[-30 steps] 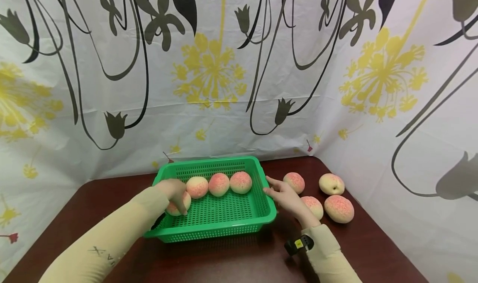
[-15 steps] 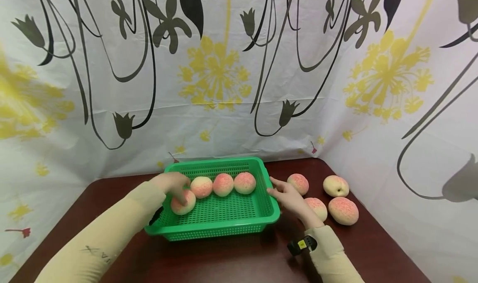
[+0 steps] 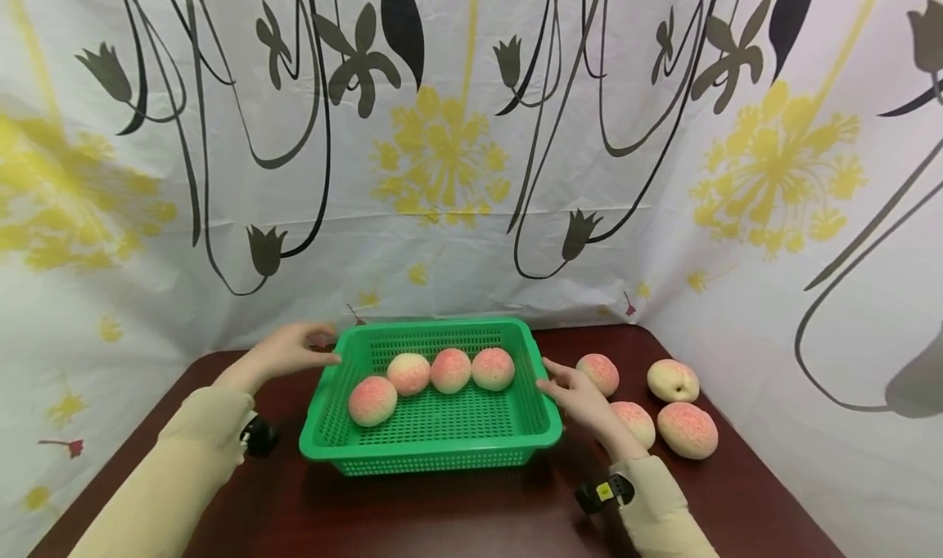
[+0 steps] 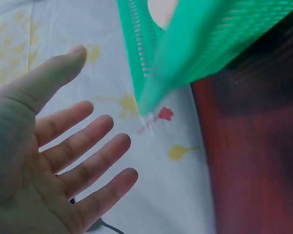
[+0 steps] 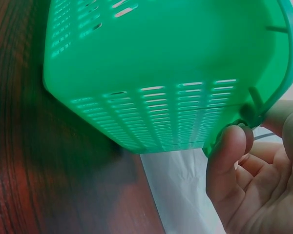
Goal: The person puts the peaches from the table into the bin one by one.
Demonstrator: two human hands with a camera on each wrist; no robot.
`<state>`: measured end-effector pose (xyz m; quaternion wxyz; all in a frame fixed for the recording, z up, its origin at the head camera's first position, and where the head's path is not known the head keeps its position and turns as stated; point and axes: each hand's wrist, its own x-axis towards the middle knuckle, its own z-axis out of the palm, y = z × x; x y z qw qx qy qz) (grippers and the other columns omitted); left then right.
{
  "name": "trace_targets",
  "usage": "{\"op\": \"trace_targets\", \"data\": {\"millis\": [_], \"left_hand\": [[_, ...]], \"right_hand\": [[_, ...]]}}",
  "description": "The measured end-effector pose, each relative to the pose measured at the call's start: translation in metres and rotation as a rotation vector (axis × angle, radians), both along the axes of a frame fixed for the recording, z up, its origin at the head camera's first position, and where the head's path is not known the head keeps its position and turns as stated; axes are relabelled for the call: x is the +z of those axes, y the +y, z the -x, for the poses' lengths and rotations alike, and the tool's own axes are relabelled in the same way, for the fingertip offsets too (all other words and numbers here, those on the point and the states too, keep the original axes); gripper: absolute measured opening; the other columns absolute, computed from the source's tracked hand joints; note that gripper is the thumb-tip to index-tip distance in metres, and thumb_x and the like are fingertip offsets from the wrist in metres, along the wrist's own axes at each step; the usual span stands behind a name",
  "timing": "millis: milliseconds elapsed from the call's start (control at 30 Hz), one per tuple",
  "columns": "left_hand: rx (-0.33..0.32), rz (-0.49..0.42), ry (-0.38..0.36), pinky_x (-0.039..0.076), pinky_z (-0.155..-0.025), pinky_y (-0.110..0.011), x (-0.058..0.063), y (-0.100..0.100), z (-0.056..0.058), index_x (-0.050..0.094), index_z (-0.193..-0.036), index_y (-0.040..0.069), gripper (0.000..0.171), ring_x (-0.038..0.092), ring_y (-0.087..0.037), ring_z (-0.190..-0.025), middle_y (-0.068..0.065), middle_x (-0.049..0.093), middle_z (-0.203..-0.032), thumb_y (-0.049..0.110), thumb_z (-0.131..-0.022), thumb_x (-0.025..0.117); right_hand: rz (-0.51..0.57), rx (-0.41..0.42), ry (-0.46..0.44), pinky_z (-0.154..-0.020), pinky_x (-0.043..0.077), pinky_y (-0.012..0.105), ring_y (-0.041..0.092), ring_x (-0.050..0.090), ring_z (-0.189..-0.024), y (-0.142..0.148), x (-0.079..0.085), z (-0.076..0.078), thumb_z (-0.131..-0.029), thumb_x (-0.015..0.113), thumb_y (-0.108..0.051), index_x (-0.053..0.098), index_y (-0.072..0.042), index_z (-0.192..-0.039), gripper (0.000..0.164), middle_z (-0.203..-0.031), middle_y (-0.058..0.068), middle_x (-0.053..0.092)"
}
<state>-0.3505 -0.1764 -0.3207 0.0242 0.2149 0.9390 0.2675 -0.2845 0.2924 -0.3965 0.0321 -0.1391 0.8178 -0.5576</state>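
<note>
Green plastic basket (image 3: 442, 462), head view: it stands on a dark wood-grained table (image 3: 442, 517) and contains four peaches (image 3: 372, 401) in a bent row. Four loose peaches (image 3: 688, 430) lie outside, to its right. The left hand (image 3: 283, 351), fingers loosely bent, holds nothing beside the left rim; the right hand (image 3: 582, 394) is at the right rim. Matte, speckled skins suggest light, artificial fruit, probably slightly yielding and not slippery, though apt to roll; each is best cupped about its middle. The yellow label (image 3: 605, 491) on the black right-wrist device (image 3: 589, 499) is too small to read.

Left wrist view: thumb and fingers are spread, palm bare, apart from the blurred basket corner. No lettering is legible.

Right wrist view: thumb and finger pinch the rim. Thin, smooth, slotted walls suggest a light basket, likely to flex at the sides and stiffest along the rim, the better place to hold. No brand shows on the visible wall.
</note>
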Motion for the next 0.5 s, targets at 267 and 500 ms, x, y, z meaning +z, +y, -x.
{"op": "trace_targets", "data": {"millis": [267, 500], "left_hand": [[0.15, -0.411, -0.33, 0.053, -0.082, -0.048, -0.037, -0.023, -0.017, 0.031, -0.148, -0.003, 0.075, 0.055, -0.042, -0.115, -0.032, 0.041, -0.14, 0.041, -0.095, 0.061], [0.203, -0.597, -0.456, 0.054, -0.08, -0.045, -0.053, -0.021, -0.028, 0.01, -0.154, 0.0, 0.084, 0.062, -0.033, -0.105, -0.032, 0.032, -0.146, 0.042, -0.098, 0.057]], "right_hand": [[-0.026, 0.002, -0.002, -0.057, 0.049, 0.042, 0.021, 0.053, -0.055, 0.0, -0.001, -0.001, -0.103, 0.051, -0.027, 0.022, 0.0, -0.153, 0.063, -0.099, 0.017, 0.062], [-0.018, -0.004, -0.03, -0.056, 0.048, 0.038, 0.021, 0.051, -0.053, -0.001, -0.004, 0.004, -0.104, 0.049, -0.023, 0.021, -0.001, -0.153, 0.061, -0.101, 0.018, 0.061]]}}
